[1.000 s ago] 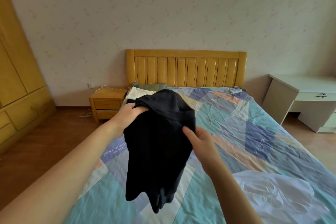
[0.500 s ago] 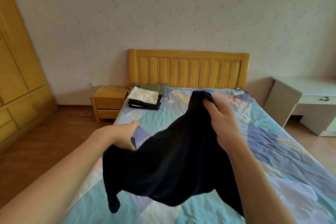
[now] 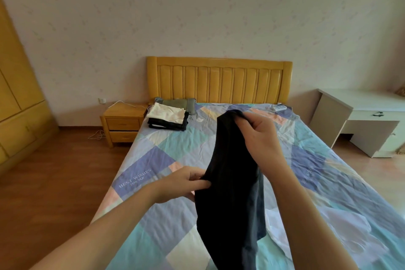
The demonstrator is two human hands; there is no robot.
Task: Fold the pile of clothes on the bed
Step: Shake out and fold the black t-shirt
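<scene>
While my right hand (image 3: 259,132) pinches the top of the black garment (image 3: 230,182) held above the bed (image 3: 153,160), my left hand (image 3: 186,183) pinches its left edge lower down. Folded clothes (image 3: 167,117) sit near the headboard (image 3: 219,81); white cloth (image 3: 341,232) lies at right.

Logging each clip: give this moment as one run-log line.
black garment held up over bed | left hand pinches edge | right hand grips top

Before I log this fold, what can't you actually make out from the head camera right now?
- Black garment: its type; it hangs bunched, its lower end cut off by the bottom edge.
- White garment: partly hidden behind the right forearm.
- Folded stack: item count too small to tell.
- Left hand: fingertips buried in cloth.
</scene>
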